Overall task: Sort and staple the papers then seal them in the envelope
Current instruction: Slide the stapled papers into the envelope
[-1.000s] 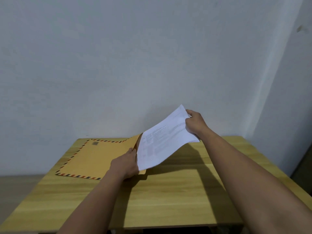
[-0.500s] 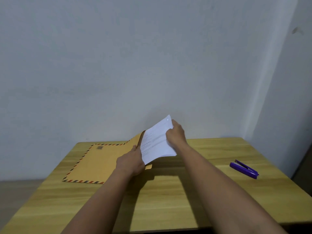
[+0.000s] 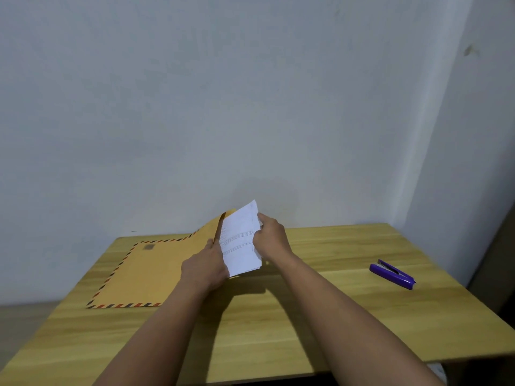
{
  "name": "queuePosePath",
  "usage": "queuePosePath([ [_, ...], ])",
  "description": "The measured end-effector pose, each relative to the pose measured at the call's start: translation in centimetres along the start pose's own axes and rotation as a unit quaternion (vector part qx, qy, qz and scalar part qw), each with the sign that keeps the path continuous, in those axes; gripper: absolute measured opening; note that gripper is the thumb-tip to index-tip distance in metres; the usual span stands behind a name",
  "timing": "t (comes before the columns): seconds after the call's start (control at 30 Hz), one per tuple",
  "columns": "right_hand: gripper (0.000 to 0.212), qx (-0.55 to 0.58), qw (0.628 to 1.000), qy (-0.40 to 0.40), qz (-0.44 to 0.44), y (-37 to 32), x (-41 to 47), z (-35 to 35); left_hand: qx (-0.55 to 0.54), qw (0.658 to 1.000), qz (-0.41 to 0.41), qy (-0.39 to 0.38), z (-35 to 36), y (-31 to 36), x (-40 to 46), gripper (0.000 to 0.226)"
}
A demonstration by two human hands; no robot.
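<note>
A: The envelope (image 3: 150, 271) mouth is held up off the tabletop (image 3: 320, 310) by the left hand (image 3: 204, 270) — kept open, likely.

B: And the papers (image 3: 239, 240), gripped by the right hand (image 3: 271, 240), are angled at that opening — partly in.

You're looking at a light wooden table (image 3: 320, 316) with visible grain, sitting pushed up against a plain pale grey-white wall (image 3: 223, 107). A second wall (image 3: 487, 135) is meeting it at a corner on your right, carrying a small scuff mark (image 3: 471, 50) high up. Greyish floor (image 3: 25, 316) is showing at lower left. Light is falling from above and behind you, casting soft shadows onto the tabletop.
</note>
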State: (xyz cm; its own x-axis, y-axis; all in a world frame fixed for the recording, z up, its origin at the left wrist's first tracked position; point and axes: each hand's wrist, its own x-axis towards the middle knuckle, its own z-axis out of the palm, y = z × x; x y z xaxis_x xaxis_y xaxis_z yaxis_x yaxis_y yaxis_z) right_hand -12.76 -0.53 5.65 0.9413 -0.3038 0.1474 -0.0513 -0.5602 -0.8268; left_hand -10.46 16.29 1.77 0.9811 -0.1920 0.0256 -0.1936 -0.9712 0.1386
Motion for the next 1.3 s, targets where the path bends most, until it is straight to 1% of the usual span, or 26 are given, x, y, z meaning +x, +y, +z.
queuePosePath([
  [0.1,0.059,0.003,1.000,-0.002,-0.003,-0.2,-0.1,1.1,-0.003,1.000,0.013,0.008,-0.5,0.3,-0.2,0.075],
  [0.23,0.065,0.009,0.999,-0.047,0.011,-0.1,-0.2,3.1,-0.006,0.999,0.023,0.024,-0.7,0.5,-0.7,0.073],
  [0.3,0.060,0.008,0.998,-0.061,0.012,0.0,-0.2,3.4,-0.001,0.999,0.023,0.027,-0.6,0.4,-0.7,0.072],
  [0.37,0.053,0.013,0.998,-0.058,0.022,0.0,-0.4,2.9,0.005,1.000,0.014,0.023,-0.4,0.2,-0.6,0.069],
  [0.5,0.059,0.007,0.997,-0.050,0.062,0.1,0.2,2.4,0.009,1.000,0.013,0.023,-0.2,0.3,-0.5,0.071],
  [0.6,0.044,0.020,0.996,-0.052,0.068,0.1,0.7,2.5,-0.001,0.999,0.034,0.035,-0.3,0.7,-0.6,0.076],
  [0.67,0.039,0.018,0.996,-0.061,0.070,-0.1,0.8,3.0,-0.012,0.997,0.046,0.053,-0.3,0.9,-0.7,0.073],
  [0.7,0.040,0.019,0.995,-0.070,0.068,-0.1,0.9,3.4,-0.011,0.997,0.047,0.059,-0.4,0.9,-0.9,0.071],
  [0.73,0.044,0.023,0.994,-0.081,0.072,-0.3,0.9,3.8,-0.007,0.997,0.049,0.061,-0.5,0.9,-1.0,0.074],
  [0.77,0.046,0.033,0.992,-0.096,0.074,-0.3,0.9,4.3,-0.005,0.996,0.053,0.065,-0.5,0.9,-1.1,0.080],
  [0.83,0.033,0.042,0.988,-0.125,0.079,-0.4,1.0,5.2,-0.006,0.996,0.059,0.067,-0.7,0.8,-1.5,0.091],
  [0.87,0.030,0.039,0.987,-0.135,0.076,-0.4,1.1,5.5,-0.007,0.996,0.058,0.068,-0.8,0.8,-1.6,0.087],
  [0.97,0.031,0.025,0.983,-0.170,0.061,-0.4,1.2,6.4,0.013,0.997,0.054,0.062,-1.2,0.7,-1.9,0.067],
  [1.1,0.032,0.056,0.970,-0.221,0.081,-0.4,1.1,6.4,0.014,0.998,0.045,0.039,-0.7,-0.2,-1.9,0.068],
  [1.17,0.030,0.075,0.973,-0.196,0.092,-0.4,0.9,5.9,0.012,0.999,0.038,0.021,-0.4,-0.6,-1.7,0.076],
  [1.23,0.037,0.050,0.990,-0.106,0.083,0.1,0.9,5.4,0.012,0.999,0.035,0.003,-0.1,-0.7,-1.4,0.087],
  [1.3,0.049,-0.029,0.997,-0.020,0.073,0.6,0.6,4.6,0.008,0.999,0.030,-0.011,0.1,-0.2,-1.2,0.092],
])
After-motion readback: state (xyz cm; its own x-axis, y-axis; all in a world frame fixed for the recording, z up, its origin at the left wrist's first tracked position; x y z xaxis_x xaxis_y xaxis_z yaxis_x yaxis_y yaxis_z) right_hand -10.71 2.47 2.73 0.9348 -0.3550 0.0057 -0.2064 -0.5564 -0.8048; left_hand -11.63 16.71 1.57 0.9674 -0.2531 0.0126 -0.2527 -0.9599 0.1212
